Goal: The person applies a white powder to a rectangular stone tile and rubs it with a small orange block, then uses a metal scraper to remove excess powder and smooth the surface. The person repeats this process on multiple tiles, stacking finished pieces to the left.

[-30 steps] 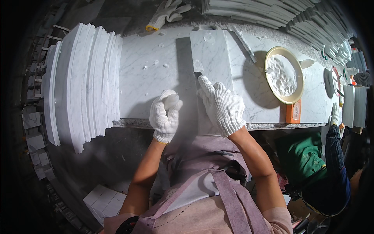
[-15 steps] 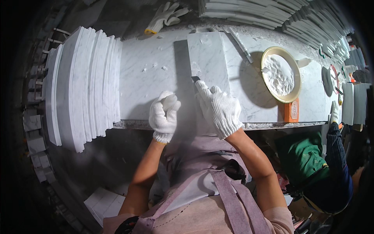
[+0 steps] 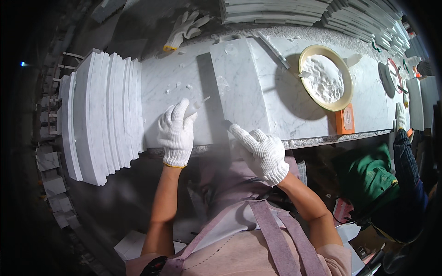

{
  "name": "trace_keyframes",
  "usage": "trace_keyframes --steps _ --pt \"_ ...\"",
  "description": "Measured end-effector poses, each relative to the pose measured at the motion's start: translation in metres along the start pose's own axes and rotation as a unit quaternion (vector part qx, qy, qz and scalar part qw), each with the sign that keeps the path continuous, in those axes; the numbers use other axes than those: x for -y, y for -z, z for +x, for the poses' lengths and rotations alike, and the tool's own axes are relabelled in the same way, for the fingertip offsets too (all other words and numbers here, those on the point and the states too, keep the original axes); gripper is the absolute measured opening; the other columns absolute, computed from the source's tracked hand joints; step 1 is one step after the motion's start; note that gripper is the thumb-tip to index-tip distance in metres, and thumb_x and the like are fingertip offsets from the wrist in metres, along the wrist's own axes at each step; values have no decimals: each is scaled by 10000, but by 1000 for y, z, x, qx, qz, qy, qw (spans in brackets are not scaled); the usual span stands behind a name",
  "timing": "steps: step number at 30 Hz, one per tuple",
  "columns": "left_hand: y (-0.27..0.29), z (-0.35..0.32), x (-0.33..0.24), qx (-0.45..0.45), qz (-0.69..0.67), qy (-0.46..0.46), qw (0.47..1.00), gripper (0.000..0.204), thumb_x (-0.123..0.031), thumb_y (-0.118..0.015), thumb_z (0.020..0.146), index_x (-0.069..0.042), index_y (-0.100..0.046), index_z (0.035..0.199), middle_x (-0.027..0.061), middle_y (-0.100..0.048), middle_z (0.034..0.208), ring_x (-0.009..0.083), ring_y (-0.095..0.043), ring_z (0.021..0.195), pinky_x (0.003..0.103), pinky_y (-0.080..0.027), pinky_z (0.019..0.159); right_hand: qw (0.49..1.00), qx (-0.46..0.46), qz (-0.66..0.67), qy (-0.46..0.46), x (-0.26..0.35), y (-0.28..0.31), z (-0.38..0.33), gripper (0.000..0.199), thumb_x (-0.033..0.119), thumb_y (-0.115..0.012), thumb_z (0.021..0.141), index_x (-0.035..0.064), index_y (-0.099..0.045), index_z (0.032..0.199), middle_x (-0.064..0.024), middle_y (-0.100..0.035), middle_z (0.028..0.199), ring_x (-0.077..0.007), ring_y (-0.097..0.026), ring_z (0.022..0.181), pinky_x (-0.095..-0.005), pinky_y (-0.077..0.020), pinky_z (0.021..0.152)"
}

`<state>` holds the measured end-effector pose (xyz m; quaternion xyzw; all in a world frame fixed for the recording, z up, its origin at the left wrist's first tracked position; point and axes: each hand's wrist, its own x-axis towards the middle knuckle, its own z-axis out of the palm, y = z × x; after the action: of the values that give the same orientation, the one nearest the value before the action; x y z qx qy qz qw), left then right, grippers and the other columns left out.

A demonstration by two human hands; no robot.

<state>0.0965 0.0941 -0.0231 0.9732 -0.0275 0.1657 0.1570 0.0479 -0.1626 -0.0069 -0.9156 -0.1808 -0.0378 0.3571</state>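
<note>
My left hand, in a white knit glove, is over the front of the marble worktop. Its thumb and forefinger are closed about a small whitish piece with a thin end sticking out. My right hand, gloved alike, grips a small dark blade, most of it hidden under the fingers. The forefinger lies along the blade, at the left edge of a narrow white marble slab. This slab lies across the worktop, and a pale smear shows near its left edge.
Upright marble slabs stand packed at the left. On the right are a cream bowl of white paste, an orange box and a pale tube. A spare glove lies behind. Another person works at the right.
My left hand has moved left and turned, its whitish piece now showing at the fingertips. My right hand has drawn back toward me with the blade. The view has shifted slightly.
</note>
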Motion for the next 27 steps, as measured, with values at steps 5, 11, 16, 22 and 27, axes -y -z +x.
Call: trace_keyframes --steps 5,11,16,22,27 --pt "-8 18 -1 -9 91 -46 995 503 -173 -803 843 -172 -679 1331 118 -692 1225 348 -625 1180 490 -480 1017 999 -38 4 22 -8 -9 -5 564 246 -701 911 275 -573 1460 -29 -662 801 -264 -673 604 -435 -514 503" --pt "-15 33 -3 -57 162 -119 978 576 -205 -898 726 -192 -711 1270 15 -711 1104 245 -668 1109 447 -524 984 998 -56 14 39 -10 -10 -6 575 204 -715 891 254 -594 1451 -14 -648 784 -252 -645 584 -415 -507 501" --pt "-15 37 -5 -51 164 -145 974 578 -214 -903 708 -177 -716 1254 23 -711 1077 246 -676 1079 448 -533 1016 997 -66 25 43 -11 -11 -7 632 128 -710 855 238 -607 1469 -32 -627 765 -253 -605 580 -413 -474 517" --pt "-17 38 -5 -65 174 -159 970 560 -202 -893 713 -163 -712 1241 24 -707 1062 248 -678 1069 451 -533 1024 998 -54 22 38 -12 -12 -8 665 146 -713 839 244 -591 1485 -30 -624 778 -254 -603 591 -417 -475 528" --pt "-17 38 -6 -51 157 -150 975 560 -171 -869 752 -210 -706 1286 27 -711 1122 283 -662 1112 460 -520 960 998 -51 6 42 -13 -10 -7 603 250 -732 867 242 -593 1454 -15 -629 783 -244 -641 615 -416 -505 516"
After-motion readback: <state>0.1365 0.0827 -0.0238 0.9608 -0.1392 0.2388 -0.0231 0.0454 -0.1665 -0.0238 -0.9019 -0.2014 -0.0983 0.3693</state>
